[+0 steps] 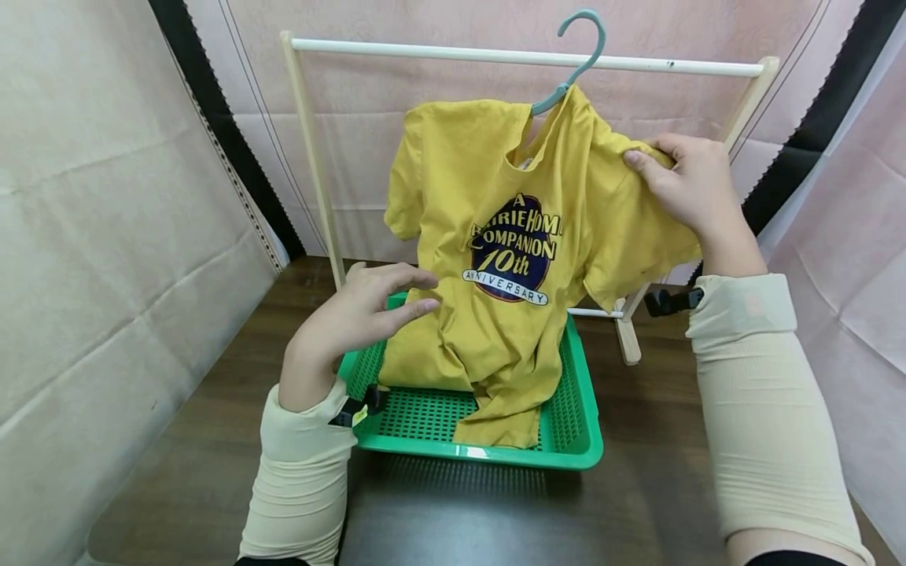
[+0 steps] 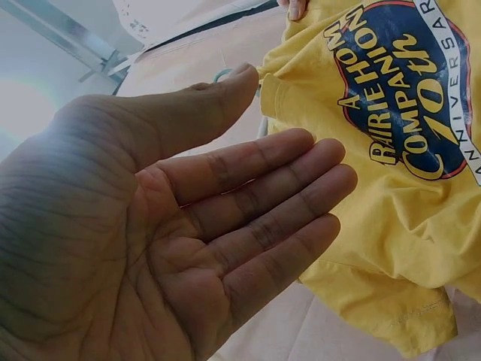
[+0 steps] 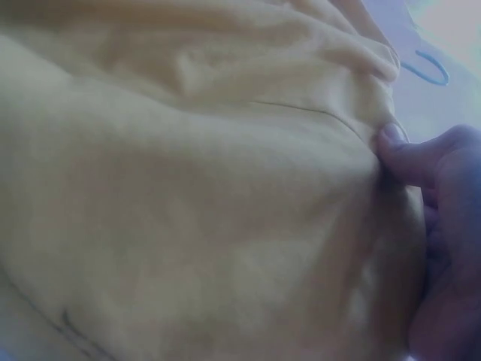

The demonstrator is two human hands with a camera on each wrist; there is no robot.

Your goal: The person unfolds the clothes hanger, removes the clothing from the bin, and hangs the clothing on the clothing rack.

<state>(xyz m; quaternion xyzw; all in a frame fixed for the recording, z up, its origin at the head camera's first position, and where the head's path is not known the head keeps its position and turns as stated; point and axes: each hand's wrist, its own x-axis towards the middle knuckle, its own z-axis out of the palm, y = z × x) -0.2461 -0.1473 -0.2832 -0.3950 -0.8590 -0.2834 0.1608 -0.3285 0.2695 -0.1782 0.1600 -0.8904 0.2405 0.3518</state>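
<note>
A yellow T-shirt [image 1: 453,196] with a dark printed badge hangs on a light-blue hanger [image 1: 582,67], whose hook shows above the collar at the rack's top bar. My right hand [image 1: 697,185] pinches the shirt's shoulder by the sleeve on the right, thumb in front. In the right wrist view the thumb [image 3: 406,158] presses into the yellow cloth. My left hand [image 1: 361,310] is held beside the shirt's lower left side, fingers extended and nothing in them. The left wrist view shows its palm [image 2: 173,263] with the printed badge beyond. The shirt's hem droops into a green basket [image 1: 591,440].
A white rack with a top bar [image 1: 425,52] and a slanted left post [image 1: 311,157] stands behind the shirt. Under the basket is a dark wooden table [image 1: 212,472]. Pale cloth walls [image 1: 127,196] with black edging surround it.
</note>
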